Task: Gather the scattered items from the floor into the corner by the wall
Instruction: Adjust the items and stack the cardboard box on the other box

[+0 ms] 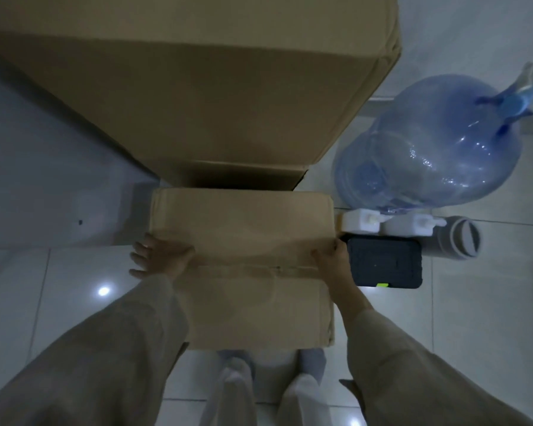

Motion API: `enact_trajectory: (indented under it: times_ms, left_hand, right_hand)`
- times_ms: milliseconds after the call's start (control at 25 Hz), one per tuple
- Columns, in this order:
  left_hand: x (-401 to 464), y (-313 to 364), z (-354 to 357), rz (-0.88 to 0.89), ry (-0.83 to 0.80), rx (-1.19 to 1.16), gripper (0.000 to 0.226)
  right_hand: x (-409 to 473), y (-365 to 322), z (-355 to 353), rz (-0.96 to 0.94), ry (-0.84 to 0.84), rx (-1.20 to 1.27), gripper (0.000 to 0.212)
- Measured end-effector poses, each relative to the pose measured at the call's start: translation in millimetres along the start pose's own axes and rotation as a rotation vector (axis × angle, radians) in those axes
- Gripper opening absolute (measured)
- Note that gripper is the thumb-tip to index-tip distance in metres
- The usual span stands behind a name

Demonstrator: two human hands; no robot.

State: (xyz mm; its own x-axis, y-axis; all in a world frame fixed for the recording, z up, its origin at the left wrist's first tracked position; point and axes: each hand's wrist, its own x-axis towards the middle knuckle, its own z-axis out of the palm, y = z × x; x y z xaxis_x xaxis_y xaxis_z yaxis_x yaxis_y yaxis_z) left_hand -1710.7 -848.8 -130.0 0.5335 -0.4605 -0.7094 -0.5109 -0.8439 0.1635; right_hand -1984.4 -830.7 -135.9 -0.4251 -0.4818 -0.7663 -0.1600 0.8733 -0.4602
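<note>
Tall cardboard box (197, 96) fills the top centre, standing on the tiled floor (490, 318) against the wall (28, 167). Smaller cardboard box (243, 265) sits directly in front of it, its far edge right at the tall box's base; contact not resolvable. Taped seam runs across the small box's top.

Blue water jug (428, 149) stands to the right of the tall box, wrapped in clear plastic, blue handle at its top. Near side of the jug: two white plastic containers (382, 224) side by side, just beside the small box's right far corner. Dark rectangular case (385, 262) lies flat on the floor in front of them, against the small box's right side, small green mark at its near edge. White cylindrical canister (456, 238) on its side, right of the case.

Left hand (160, 256) on the small box's left top edge: palm pressed on the cardboard, fingers spread and hanging past the edge, not wrapped around anything. Right hand (333, 256) at the box's right edge, fingers curled over it, wedged between box and dark case. Both sleeves loose, beige. Low light, detail soft.
</note>
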Motion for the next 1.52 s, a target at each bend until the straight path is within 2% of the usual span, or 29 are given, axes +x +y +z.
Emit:
enact_trajectory:
  times_ms: [80,200,280,360,440,520,680,840,960,1120,1200,1280,1400,1520]
  left_hand:
    - [7,-9,2,0.004,0.019,-0.006,0.106]
    - [8,-25,-4,0.069,-0.037,-0.145,0.116]
    - [6,-40,-10,0.093,0.001,-0.215,0.124]
    - [-18,-43,-19,0.141,0.027,-0.207,0.115]
    - [-57,-34,-36,0.197,0.094,-0.197,0.102]
    - [-91,-28,-51,0.252,0.173,-0.226,0.102]
    - [-166,-12,-90,0.321,0.309,-0.311,0.096]
    - [-255,6,-146,0.345,0.428,-0.317,0.096]
    - [-321,12,-191,0.385,0.487,-0.362,0.094]
    - [-392,22,-248,0.445,0.572,-0.383,0.086]
    - [-411,29,-273,0.461,0.616,-0.331,0.083]
    - [-427,39,-297,0.498,0.632,-0.302,0.082]
    - [-435,62,-331,0.602,0.638,-0.346,0.079]
    - [-414,93,-357,0.727,0.601,-0.392,0.072]
  right_hand:
    - [1,6,-2,-0.045,-0.012,0.033,0.049]
    - [-6,13,-7,-0.119,-0.038,0.117,0.056]
    - [-13,16,-14,-0.158,-0.054,0.132,0.058]
    - [-25,18,-26,-0.196,-0.054,0.115,0.061]
    - [-44,13,-44,-0.239,-0.04,0.114,0.073]
    - [-64,2,-65,-0.286,-0.012,0.136,0.074]
    - [-117,-34,-124,-0.458,0.026,0.157,0.051]
    - [-188,-71,-184,-0.662,0.018,0.166,0.049]
    - [-236,-96,-221,-0.774,0.015,0.141,0.066]
    - [-288,-134,-262,-0.922,0.027,0.137,0.058]
    - [-313,-155,-279,-0.974,0.009,0.151,0.044]
    - [-334,-178,-296,-1.029,0.01,0.19,0.042]
    - [-355,-217,-316,-1.126,-0.014,0.244,0.048]
    - [-355,-260,-323,-1.158,-0.09,0.191,0.063]
